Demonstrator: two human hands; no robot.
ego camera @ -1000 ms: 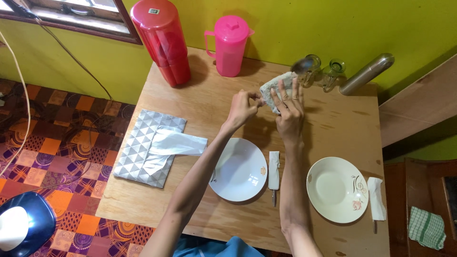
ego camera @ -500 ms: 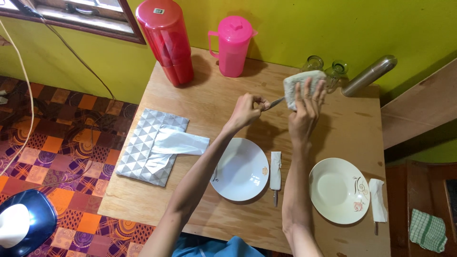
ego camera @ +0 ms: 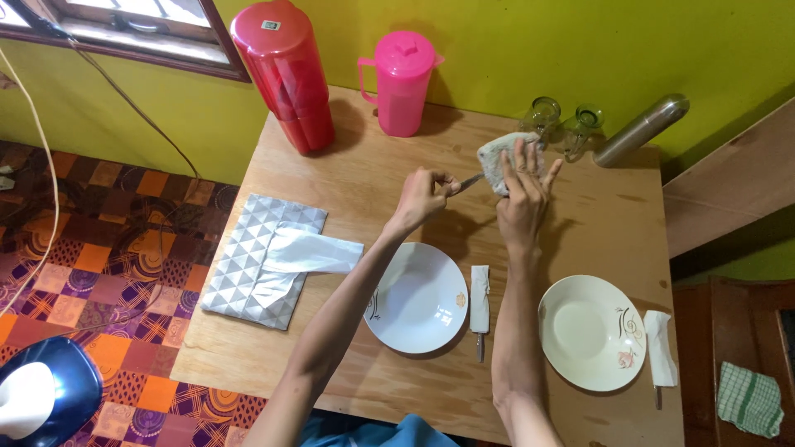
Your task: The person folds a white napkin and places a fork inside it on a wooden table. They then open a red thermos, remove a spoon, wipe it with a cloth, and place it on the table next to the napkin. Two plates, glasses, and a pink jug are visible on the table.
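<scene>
— Two hands are raised over the far half of the tabletop point(ego camera: 348, 178). What does each have?

— The left hand point(ego camera: 422, 197) is closed, pinching the handle end of a slim metal utensil point(ego camera: 470, 181); which kind it is I cannot tell, since its far end is hidden. The right hand point(ego camera: 520, 199) has its fingers spread and pressed against a grey-white cloth point(ego camera: 497, 157) that is wrapped round that hidden end.

— So where is the utensil?

— In the air between the two hands, well above the wood, with only a short silvery stretch showing.

— What lies nearest below them?

— A white plate point(ego camera: 416, 296) under the left forearm, and just beside it on the right a piece of cutlery rolled in a white napkin point(ego camera: 479, 300). Further right is a second white plate point(ego camera: 590, 332) with a small floral mark, and a second napkin roll point(ego camera: 660, 348) touching its right edge.

— And behind the hands?

— Two green drinking glasses point(ego camera: 563, 124) near the wall, and a steel flask point(ego camera: 642, 128) lying on its side next to them. A pink pitcher point(ego camera: 400, 83) and a taller red lidded container point(ego camera: 286, 74) stand at the far left corner.

— Anything on the left side?

— A grey triangle-patterned tissue pouch point(ego camera: 248, 265) with a white tissue point(ego camera: 315, 251) pulled out of it.
</scene>
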